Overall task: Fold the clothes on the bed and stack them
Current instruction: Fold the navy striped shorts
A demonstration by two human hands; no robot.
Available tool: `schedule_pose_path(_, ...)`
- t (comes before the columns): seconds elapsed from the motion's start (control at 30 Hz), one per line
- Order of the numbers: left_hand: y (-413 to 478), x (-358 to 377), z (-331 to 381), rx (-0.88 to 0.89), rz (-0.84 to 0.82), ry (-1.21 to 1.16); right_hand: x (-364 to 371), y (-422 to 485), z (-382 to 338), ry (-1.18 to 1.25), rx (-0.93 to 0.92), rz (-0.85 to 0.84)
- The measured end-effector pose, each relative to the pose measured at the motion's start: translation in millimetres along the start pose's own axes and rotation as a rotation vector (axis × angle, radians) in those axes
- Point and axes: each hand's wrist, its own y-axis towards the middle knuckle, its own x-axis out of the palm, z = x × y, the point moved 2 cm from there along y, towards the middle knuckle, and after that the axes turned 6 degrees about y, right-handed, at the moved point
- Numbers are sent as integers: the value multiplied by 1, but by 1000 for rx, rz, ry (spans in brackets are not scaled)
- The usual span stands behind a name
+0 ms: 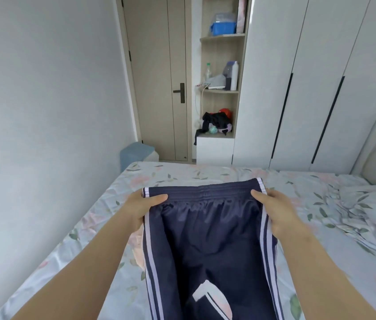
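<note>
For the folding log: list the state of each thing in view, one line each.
Navy track pants: unfolded, held up by the waistband.
Left hand: grips the waistband's left end.
Right hand: grips the waistband's right end.
Door: closed.
Wardrobe doors: closed.
Floral bed sheet: spread, wrinkled.
Dark clothes: crumpled heap on a shelf.

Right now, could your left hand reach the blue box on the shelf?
Probably not. The left hand holds the trousers by the waistband, and the blue box sits high on a shelf beyond the bed.
</note>
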Motion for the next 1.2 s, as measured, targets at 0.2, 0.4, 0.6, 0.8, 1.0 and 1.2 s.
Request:
schedule_pose_path(0.2, 0, -2, -6, 73, 13, 19, 7, -2, 6, -104, -82, 47)
schedule_pose_path(0.4, -6, -5, -6, -71, -157, -238, 5, -12, 1, 42, -76, -104)
schedule_pose_path(0.6, -4, 14, -29, -130, 11, -104, 6, -4, 30, -46, 16, 40)
schedule_pose_path(0.8, -19, 63, -32, 23, 107, -29, 42, -21, 49, -85, -71, 9)
schedule_pose_path(1.0, -33, 94, -23, 166, 56, 47, 67, -42, 46, 75, -78, -231)
schedule_pose_path(1.2, -39, 92, -23, 253, -63, 114, 67, -45, 41, 149, -74, -340)
